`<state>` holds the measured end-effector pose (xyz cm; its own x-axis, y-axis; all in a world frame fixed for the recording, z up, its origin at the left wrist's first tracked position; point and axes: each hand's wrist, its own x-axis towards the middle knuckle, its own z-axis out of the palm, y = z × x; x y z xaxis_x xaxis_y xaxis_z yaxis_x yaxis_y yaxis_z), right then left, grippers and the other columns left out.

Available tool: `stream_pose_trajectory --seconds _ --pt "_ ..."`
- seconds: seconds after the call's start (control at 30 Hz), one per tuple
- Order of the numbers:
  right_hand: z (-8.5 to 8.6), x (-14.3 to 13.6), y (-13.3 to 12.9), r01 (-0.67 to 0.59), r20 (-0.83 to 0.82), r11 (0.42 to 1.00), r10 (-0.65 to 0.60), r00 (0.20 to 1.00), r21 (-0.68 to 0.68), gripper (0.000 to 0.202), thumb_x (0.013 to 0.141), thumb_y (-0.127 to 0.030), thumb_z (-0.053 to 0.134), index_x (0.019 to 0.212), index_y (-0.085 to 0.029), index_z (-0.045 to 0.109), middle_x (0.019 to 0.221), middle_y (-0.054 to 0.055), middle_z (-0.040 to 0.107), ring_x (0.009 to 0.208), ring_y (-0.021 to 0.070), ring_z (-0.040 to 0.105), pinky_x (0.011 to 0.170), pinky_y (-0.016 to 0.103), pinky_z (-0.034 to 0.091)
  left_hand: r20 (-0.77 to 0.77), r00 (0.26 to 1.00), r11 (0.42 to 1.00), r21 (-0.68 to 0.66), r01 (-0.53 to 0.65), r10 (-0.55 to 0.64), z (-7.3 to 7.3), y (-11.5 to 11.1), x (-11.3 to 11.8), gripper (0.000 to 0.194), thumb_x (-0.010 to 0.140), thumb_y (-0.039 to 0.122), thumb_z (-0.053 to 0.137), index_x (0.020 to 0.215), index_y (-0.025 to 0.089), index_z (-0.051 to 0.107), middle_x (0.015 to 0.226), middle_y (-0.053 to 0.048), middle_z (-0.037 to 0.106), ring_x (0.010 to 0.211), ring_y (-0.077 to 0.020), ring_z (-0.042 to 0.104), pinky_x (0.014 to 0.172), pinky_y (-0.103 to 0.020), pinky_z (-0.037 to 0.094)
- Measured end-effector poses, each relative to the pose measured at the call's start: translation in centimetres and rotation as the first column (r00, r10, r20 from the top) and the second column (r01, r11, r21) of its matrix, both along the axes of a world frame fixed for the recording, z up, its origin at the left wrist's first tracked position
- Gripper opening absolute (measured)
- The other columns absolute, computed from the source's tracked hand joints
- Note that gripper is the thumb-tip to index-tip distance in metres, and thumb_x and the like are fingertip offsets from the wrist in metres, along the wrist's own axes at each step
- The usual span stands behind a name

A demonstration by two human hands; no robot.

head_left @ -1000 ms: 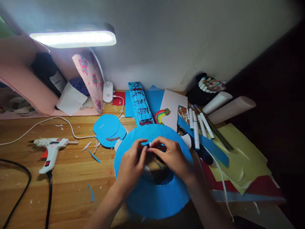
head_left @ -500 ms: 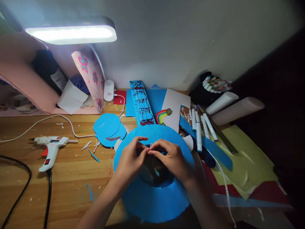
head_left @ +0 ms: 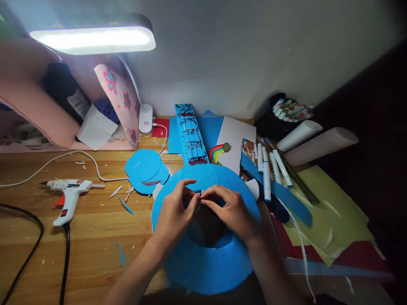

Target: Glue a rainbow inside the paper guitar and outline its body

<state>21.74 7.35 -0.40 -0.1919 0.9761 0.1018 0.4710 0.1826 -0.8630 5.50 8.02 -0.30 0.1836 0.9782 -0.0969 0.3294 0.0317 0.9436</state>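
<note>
A large blue paper ring (head_left: 210,271) with a dark round opening (head_left: 210,228) in its middle is right in front of me. Over the far side of that opening, my left hand (head_left: 176,207) pinches with thumb and forefinger. My right hand (head_left: 227,207) pinches as well, its fingertips touching or nearly touching the left ones. Something small and whitish shows between the fingertips, too small to name. White tabs (head_left: 253,189) stick out from under the ring on both sides. Behind it runs a blue decorated strip (head_left: 192,135) with white strings along it.
A hot glue gun (head_left: 70,197) lies at left with its black cable. Blue paper discs (head_left: 144,171) and scraps lie nearby. At right are several white markers (head_left: 266,173), white tubes (head_left: 321,146) and yellow paper (head_left: 333,207). A lit lamp (head_left: 95,38) hangs above.
Both hands stay pinched over the opening, with only slight finger movement. A small light-blue glint seen inside the opening before no longer shows. The whole view has shifted slightly.
</note>
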Motion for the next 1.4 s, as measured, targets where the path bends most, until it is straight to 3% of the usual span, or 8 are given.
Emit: stream_pose_trajectory --seconds 0.23,0.43,0.73,0.93,1.13,1.4 --pt "0.0 -0.1 0.0 0.018 0.003 0.999 -0.019 1.000 0.026 0.008 0.083 -0.017 0.062 0.080 -0.023 0.065 0.082 -0.001 0.069 0.083 0.0159 0.065 0.076 0.027 0.049 -0.005 0.999 0.999 0.009 0.035 -0.035 0.2 -0.1 -0.3 0.029 0.084 0.024 0.055 0.113 0.024 0.050 0.082 0.002 0.069 0.077 -0.0131 0.064 0.069 -0.024 0.047" --pt "-0.4 -0.1 0.0 0.019 -0.034 0.998 -0.017 0.999 0.067 0.011 0.081 -0.012 0.063 0.081 -0.022 0.067 0.082 0.000 0.070 0.083 0.0167 0.066 0.076 0.028 0.050 -0.074 0.994 0.994 0.066 0.092 -0.087 0.0 -0.3 -0.4 0.037 0.080 0.018 0.056 0.115 0.026 0.047 0.085 0.004 0.068 0.065 -0.0097 0.056 0.060 -0.020 0.043" --pt "-0.1 -0.2 -0.1 0.022 -0.007 0.992 -0.022 1.000 0.128 0.011 0.082 -0.011 0.062 0.083 -0.021 0.068 0.084 0.001 0.071 0.083 0.0162 0.066 0.076 0.028 0.051 -0.052 0.998 0.996 0.073 0.043 -0.039 -0.2 -0.4 -0.3 0.031 0.082 0.019 0.057 0.112 0.025 0.049 0.083 0.004 0.068 0.071 -0.0100 0.061 0.064 -0.021 0.046" --pt "-0.4 -0.4 -0.1 0.033 0.018 0.987 -0.036 0.999 0.159 0.011 0.083 -0.011 0.060 0.085 -0.021 0.066 0.085 0.002 0.070 0.083 0.0163 0.066 0.076 0.028 0.052 -0.253 0.967 0.974 0.224 0.040 0.018 -0.3 -0.5 -0.3 0.034 0.082 0.018 0.058 0.113 0.027 0.048 0.084 0.005 0.069 0.066 -0.0105 0.059 0.062 -0.022 0.046" --pt "0.1 -0.7 -0.2 -0.002 0.134 0.968 -0.033 0.990 0.251 0.013 0.084 -0.010 0.056 0.087 -0.019 0.065 0.085 0.004 0.070 0.084 0.0186 0.064 0.076 0.033 0.052 -0.341 0.936 0.899 0.432 0.072 0.088 -0.8 -0.5 -0.1 0.035 0.080 0.011 0.060 0.111 0.023 0.049 0.083 0.004 0.069 0.068 -0.0111 0.061 0.066 -0.023 0.048" --pt "-0.2 -1.2 -0.4 -0.085 0.348 0.921 -0.058 0.936 0.381 0.015 0.089 -0.011 0.050 0.088 -0.016 0.064 0.083 0.007 0.068 0.080 0.0205 0.060 0.075 0.036 0.051 -0.300 0.950 0.907 0.419 0.046 0.090 -1.0 -0.5 -0.1 0.032 0.083 0.014 0.059 0.112 0.024 0.050 0.084 0.004 0.069 0.069 -0.0104 0.061 0.066 -0.022 0.049"
